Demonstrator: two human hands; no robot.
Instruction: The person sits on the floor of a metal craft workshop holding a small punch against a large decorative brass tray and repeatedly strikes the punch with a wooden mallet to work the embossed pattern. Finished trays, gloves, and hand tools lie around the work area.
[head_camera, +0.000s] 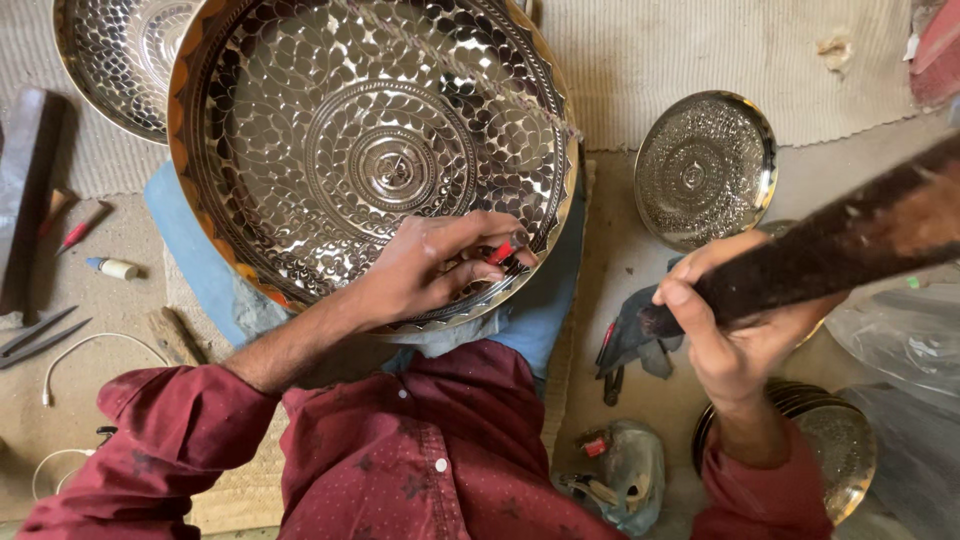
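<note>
On blue pad (180, 235) before us, big engraved tray (375, 150) lies tilted towards us. Our left hand (430, 265) pinches red-tipped punch (503, 250) against near rim, fingers clamped tight. Our right hand (725, 320) grips dark mallet (840, 245), raised beside small tray (705, 170).

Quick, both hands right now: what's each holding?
Left hand: closed on a small red-tipped tool, set against the big engraved tray.
Right hand: closed around a dark wooden handle, raised.
</note>
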